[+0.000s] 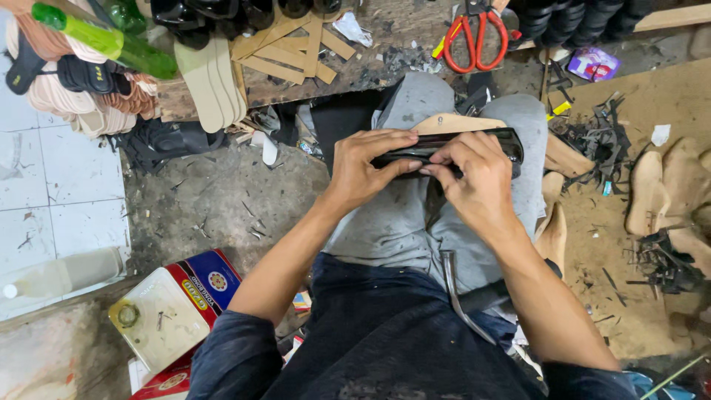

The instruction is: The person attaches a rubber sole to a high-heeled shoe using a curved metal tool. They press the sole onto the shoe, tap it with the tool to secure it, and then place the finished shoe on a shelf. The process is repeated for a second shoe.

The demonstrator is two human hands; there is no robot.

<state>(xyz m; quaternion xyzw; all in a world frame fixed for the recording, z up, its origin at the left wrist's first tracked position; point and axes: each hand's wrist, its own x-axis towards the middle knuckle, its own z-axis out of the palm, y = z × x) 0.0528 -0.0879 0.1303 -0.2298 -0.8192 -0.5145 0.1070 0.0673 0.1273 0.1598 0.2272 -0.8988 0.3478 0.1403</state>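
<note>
1. Person sat on the floor, knees up, grey trousers; the work rested on the lap, viewed from the head camera looking down.
2. Left hand (364, 172) curled over the near end of a glossy black shoe upper (459, 146), thumb and fingers pinching its edge. Not spread.
3. Right hand (474, 178) pressed close against the left, fingertips bearing down on the same black edge; the two hands touched at the thumbs.
4. The black upper lay stretched over a pale wooden last (453, 123), whose tan top showed just beyond the hands, toward the workbench.
5. Progress, as a judgement: the upper already sat on the last and looked drawn over along the far end; the hands were working the edge at the middle, so the pulling and pressing down looked partly done. No outsole was on it. How well the hidden underside was fixed could not be told.
6. A metal tool (459, 296) with a curved shank lay across the lap, near the right forearm, untouched.
7. Red-handled scissors (474, 38) lay at the near edge of the workbench, beyond the knees, among scraps.
8. Tan insole blanks (211, 81) leaned at the bench's left corner.
9. Bare wooden lasts (666, 192) lay on the floor at the right.
10. A flat tin (164, 320) stood on the floor by the left elbow.
</note>
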